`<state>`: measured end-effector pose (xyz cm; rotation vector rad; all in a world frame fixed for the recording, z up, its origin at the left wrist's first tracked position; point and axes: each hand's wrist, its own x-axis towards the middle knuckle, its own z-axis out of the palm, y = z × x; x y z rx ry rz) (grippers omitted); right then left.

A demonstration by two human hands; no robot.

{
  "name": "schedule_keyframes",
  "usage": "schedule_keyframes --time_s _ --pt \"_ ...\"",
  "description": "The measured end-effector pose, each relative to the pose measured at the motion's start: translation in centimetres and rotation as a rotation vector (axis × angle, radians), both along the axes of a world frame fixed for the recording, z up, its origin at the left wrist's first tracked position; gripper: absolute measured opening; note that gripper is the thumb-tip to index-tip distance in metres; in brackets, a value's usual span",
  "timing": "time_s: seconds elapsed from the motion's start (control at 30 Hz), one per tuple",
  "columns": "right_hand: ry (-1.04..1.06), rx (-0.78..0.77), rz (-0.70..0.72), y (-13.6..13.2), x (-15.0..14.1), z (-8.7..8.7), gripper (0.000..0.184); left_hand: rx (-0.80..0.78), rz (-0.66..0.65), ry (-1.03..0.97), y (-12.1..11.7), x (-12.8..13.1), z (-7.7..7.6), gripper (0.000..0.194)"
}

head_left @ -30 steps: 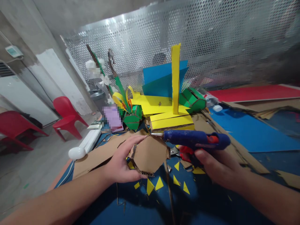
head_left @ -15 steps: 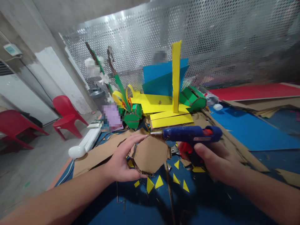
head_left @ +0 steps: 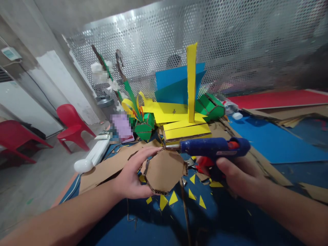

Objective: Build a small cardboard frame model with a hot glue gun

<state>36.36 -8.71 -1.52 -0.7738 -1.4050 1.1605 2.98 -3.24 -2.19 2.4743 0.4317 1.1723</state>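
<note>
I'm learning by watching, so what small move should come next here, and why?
Probably draw the nozzle of the blue glue gun rightward along the top edge of the cardboard piece. The right hand holds the gun with its tip at that edge, very close to the fingertips of the left hand, which grips the piece's left side.

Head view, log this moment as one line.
left hand: holds cardboard piece | right hand: grips glue gun | nozzle: by piece's upper edge
</note>
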Motion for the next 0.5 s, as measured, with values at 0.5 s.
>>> schedule_keyframes --time_s 0.5 --pt "-0.104 0.078 -0.037 0.1 0.08 -0.35 0.019 -0.13 0.039 -0.004 -0.18 -0.01 -0.23 0.106"
